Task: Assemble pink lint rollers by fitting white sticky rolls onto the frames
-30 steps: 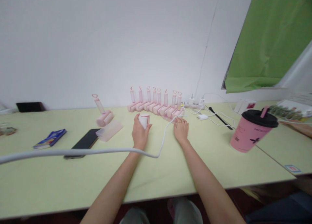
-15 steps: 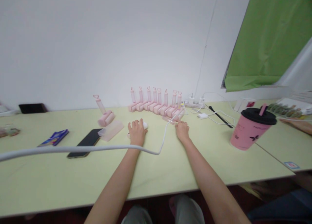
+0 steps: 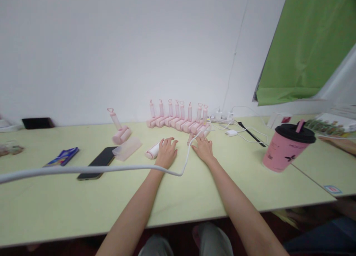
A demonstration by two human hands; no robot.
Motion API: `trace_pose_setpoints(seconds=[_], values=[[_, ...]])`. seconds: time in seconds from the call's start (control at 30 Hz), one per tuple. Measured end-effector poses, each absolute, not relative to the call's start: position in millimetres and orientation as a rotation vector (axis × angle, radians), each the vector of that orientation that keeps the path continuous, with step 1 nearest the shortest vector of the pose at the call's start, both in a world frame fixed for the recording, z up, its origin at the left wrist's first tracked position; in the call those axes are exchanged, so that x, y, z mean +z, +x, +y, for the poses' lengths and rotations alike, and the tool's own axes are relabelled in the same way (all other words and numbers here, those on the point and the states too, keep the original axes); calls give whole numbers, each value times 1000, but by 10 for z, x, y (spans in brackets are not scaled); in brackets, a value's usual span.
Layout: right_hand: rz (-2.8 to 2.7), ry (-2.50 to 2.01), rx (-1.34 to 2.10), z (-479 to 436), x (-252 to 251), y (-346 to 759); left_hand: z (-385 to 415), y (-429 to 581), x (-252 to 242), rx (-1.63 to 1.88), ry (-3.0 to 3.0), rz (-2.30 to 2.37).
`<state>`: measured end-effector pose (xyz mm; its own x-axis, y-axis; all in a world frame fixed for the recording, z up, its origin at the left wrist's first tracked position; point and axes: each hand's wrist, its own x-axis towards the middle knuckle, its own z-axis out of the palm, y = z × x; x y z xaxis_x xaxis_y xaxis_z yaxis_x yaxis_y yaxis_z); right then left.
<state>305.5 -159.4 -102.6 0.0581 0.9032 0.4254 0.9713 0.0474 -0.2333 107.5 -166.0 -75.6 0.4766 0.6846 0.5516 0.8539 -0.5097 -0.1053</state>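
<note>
My left hand is over the table with its fingers apart, just right of a white roll with pink edges that lies on its side. My right hand rests further right, fingers spread, beside a small pink piece in front of the row. Behind both hands runs a row of pink cylinders lying side by side, with clear pink-capped tubes standing on them. Another pink pair with a tilted tube stands at the left, near a translucent pink sleeve.
A black phone and a blue packet lie at the left. A pink cup with black lid stands at the right. White cables and a charger lie behind it. A blurred white cable crosses the near view.
My left hand has moved right off the white roll, which now shows more fully. My right hand has shifted slightly left and its fingers have spread.
</note>
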Motion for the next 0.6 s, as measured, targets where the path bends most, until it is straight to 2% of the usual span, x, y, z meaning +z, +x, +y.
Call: trace_pose_setpoints(seconds=[0.23, 0.37, 0.47, 0.6], values=[[-2139, -1782, -109, -1620, -963, 2984, -1583, 1047, -831, -587, -2553, -1232], [-2223, -1528, 23, -1676, -903, 2919, -1575, 1058, -825, -646, -2605, -1230], [-2091, -1299, 288, -1671, -884, 2832, -1568, 1080, -814, -751, -2632, -1160], [-1812, -928, 824, -1580, -885, 2751, -1533, 1106, -834, -875, -2645, -1062]])
